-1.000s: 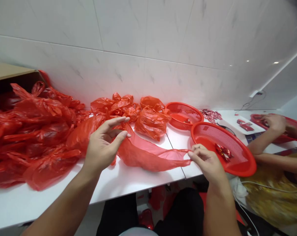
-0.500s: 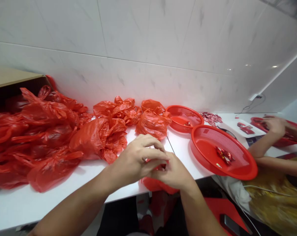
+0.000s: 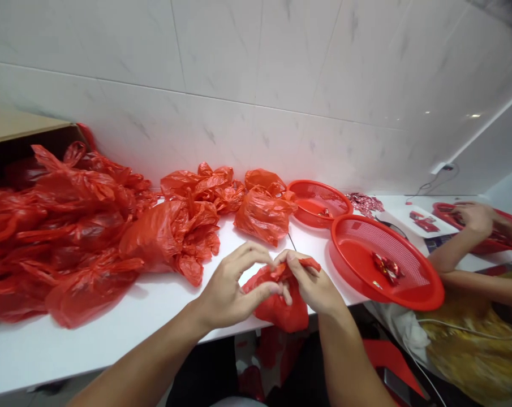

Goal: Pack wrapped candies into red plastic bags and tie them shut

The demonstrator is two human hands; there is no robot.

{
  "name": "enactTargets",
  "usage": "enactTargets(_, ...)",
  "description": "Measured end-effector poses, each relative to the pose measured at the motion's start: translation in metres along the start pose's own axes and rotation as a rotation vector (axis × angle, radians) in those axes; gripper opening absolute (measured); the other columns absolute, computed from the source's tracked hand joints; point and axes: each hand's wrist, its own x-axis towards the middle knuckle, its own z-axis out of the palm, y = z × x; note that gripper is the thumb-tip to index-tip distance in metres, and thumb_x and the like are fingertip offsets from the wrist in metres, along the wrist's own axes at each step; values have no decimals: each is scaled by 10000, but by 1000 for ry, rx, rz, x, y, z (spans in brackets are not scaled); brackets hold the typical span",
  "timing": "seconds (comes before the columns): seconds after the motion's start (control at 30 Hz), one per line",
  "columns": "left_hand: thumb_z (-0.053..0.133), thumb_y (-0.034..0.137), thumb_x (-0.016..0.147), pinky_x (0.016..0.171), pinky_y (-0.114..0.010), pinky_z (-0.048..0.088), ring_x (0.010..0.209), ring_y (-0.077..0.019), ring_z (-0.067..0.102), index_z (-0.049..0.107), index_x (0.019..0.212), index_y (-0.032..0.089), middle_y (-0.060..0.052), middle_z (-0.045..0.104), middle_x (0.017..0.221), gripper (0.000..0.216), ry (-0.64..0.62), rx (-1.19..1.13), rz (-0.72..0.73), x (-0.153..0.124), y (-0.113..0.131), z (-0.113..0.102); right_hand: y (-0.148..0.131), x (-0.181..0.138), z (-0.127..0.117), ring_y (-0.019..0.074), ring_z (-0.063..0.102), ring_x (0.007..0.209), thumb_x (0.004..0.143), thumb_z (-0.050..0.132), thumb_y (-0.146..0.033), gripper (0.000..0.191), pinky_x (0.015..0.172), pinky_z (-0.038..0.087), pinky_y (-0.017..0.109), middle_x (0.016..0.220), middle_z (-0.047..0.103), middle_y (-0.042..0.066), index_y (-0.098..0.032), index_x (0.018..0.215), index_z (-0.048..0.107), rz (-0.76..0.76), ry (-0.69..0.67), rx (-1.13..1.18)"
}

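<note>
Red thin-plastic bag [image 3: 290, 314] sits left of the round red plastic basket [image 3: 354, 262], its bunched neck pointing basketward, pinched by my right hand [image 3: 316, 286]. My left hand [image 3: 229, 289] curves half-open, empty.

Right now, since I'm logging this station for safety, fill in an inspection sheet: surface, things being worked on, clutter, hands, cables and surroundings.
Surface: white table against a marbled wall.
Things worked on: one red bag, gathered at its top.
Clutter: piled red bags at left; near red basket holding shiny pieces.
Hands: right hand pinches the bag; left hand curves beside it, contact unclear.
Cables: thin cable by the wall; white cable at lower right.
Surroundings: a co-worker's arms at right.
</note>
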Motion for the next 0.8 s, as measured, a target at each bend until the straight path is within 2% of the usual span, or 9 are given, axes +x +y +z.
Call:
enactTargets(0.07, 906, 312, 751, 1063, -427, 531, 1267, -298, 627, 553, 1457, 254, -141, 635, 1409, 791, -54, -105, -57, -1, -5, 6, -3, 0, -3, 98, 560, 456, 1002, 583, -612, 453, 487, 451, 218, 681, 694, -2, -188, 887, 693, -20, -93, -14)
enactTargets(0.1, 906, 290, 741, 1072, -432, 532, 1288, -300, 623, 459, 1542, 264, -144, 612, 1451, 917, -113, -154, -103, 0, -8, 9, -5, -1, -6, 97, 556, 466, 985, 636, -572, 411, 491, 454, 218, 692, 702, 4, -183, 874, 708, -25, -133, -40)
enactTargets(0.17, 811, 230, 817, 1022, -410, 562, 1196, -268, 682, 457, 1551, 269, -122, 667, 1385, 816, -221, -228, -196, 0, -16, 14, -6, -5, -11, 114, 601, 539, 967, 693, -489, 313, 543, 496, 229, 747, 725, 21, -184, 926, 751, -48, -159, -124)
enactTargets(0.27, 719, 200, 863, 986, -397, 568, 1116, -258, 708, 658, 1341, 220, -101, 736, 1238, 482, -233, -316, -275, 2, -25, 16, -2, -8, -18, 163, 695, 746, 974, 697, -378, 210, 674, 565, 273, 935, 750, 60, -221, 1072, 794, -175, -69, -307)
enactTargets(0.37, 748, 323, 884, 895, -385, 587, 1017, -261, 727, 665, 1316, 183, -92, 766, 1044, 461, -216, -519, -390, 2, -32, 15, 12, -8, -17, 194, 710, 882, 962, 702, -241, 211, 765, 576, 308, 1019, 739, 66, -277, 1148, 795, -369, 96, -505)
enactTargets(0.43, 645, 467, 973, 827, -378, 592, 878, -239, 737, 644, 1356, 178, -62, 761, 866, 480, -199, -675, -501, 2, -36, 17, 25, -6, -12, 200, 695, 918, 967, 685, -178, 284, 793, 570, 328, 1025, 726, 64, -310, 1198, 787, -503, 197, -617)
enactTargets(0.53, 533, 529, 1025, 884, -387, 583, 863, -226, 741, 732, 1211, 184, -66, 778, 869, 440, -165, -802, -566, 2, -41, 24, 40, -3, -3, 211, 659, 956, 983, 670, -147, 409, 821, 562, 358, 1031, 710, 65, -362, 1325, 737, -658, 291, -730)
enactTargets(0.67, 673, 465, 946, 869, -353, 574, 889, -229, 740, 783, 935, 164, -83, 803, 963, 320, -152, -600, -509, 2, -44, 24, 49, -3, -6, 230, 626, 957, 987, 694, -213, 452, 822, 561, 397, 1037, 697, 67, -400, 1398, 684, -715, 373, -809)
enactTargets(0.8, 652, 435, 960, 815, -325, 560, 876, -227, 734, 794, 947, 204, -62, 817, 950, 271, 58, -21, -408, -7, -53, -1, 66, -17, -26, 251, 627, 1002, 1021, 612, -265, 303, 836, 566, 425, 1116, 694, 99, -310, 1279, 765, -626, 464, -866)
